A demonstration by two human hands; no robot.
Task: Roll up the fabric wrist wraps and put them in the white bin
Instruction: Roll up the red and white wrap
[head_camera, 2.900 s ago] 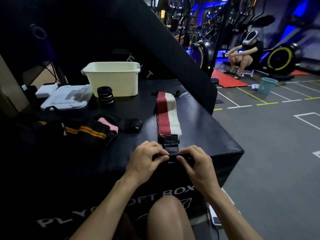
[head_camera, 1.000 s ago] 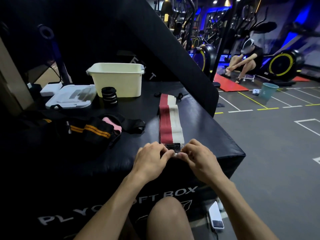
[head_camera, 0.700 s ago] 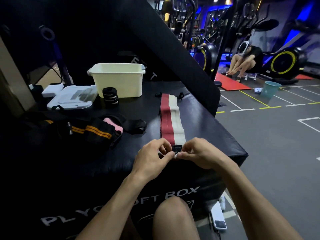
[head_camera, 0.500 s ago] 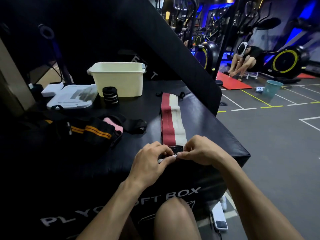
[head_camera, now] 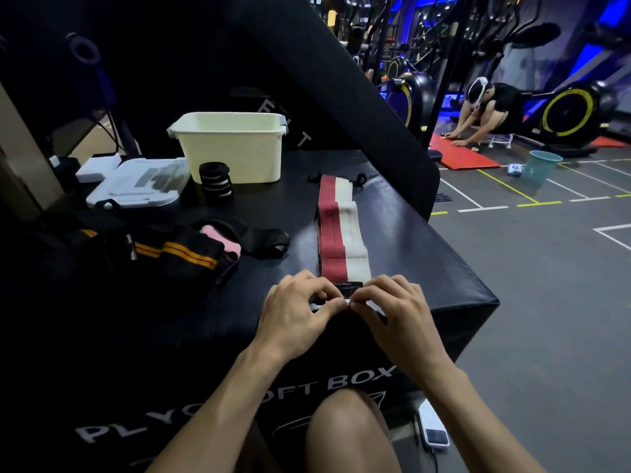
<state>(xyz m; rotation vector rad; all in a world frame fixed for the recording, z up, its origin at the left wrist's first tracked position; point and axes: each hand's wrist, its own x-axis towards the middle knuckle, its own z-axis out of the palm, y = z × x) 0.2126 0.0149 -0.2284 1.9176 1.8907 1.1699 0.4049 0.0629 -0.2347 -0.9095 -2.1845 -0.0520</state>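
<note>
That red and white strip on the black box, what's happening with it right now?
A person is rolling up the red and white wrist wrap, which lies flat along the black plyo box. The left hand and right hand both pinch its near end, where a small roll has formed. Most of the wrap is not yet rolled. A rolled black wrap stands beside the white bin, and more wraps lie to the left.

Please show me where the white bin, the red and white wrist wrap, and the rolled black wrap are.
white bin (head_camera: pixel 235 155), head view, front wall.
red and white wrist wrap (head_camera: pixel 339 233), head view, flat middle part.
rolled black wrap (head_camera: pixel 215 180), head view, side of the roll.
</note>
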